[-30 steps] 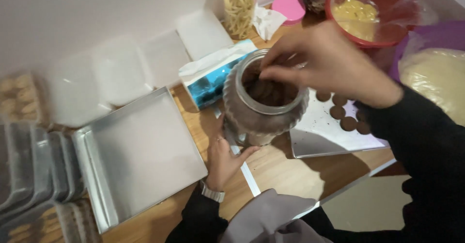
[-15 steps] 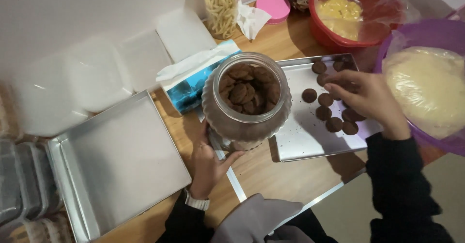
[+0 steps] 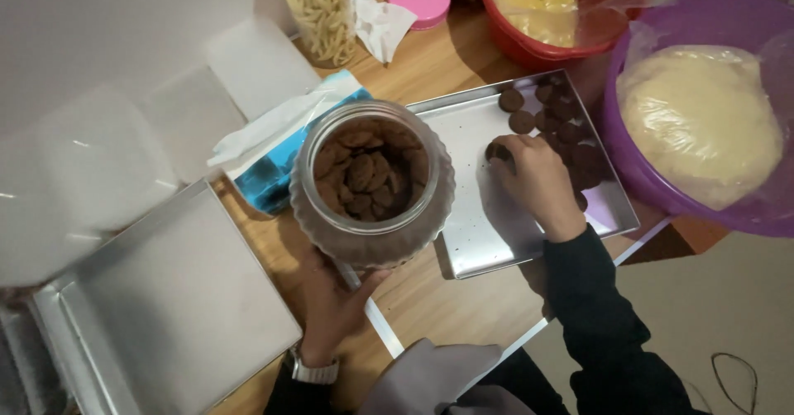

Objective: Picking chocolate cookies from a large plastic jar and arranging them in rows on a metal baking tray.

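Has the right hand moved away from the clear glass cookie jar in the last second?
Yes. The right hand left the mouth of the clear glass cookie jar and now rests on the metal baking tray.

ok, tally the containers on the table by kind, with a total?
Metal baking trays: 2, one bare, one with cookies
Plastic bowls: 2, red and purple
Glass jars: 2, the cookie jar held by the left hand, and one of pale sticks
Total: 6
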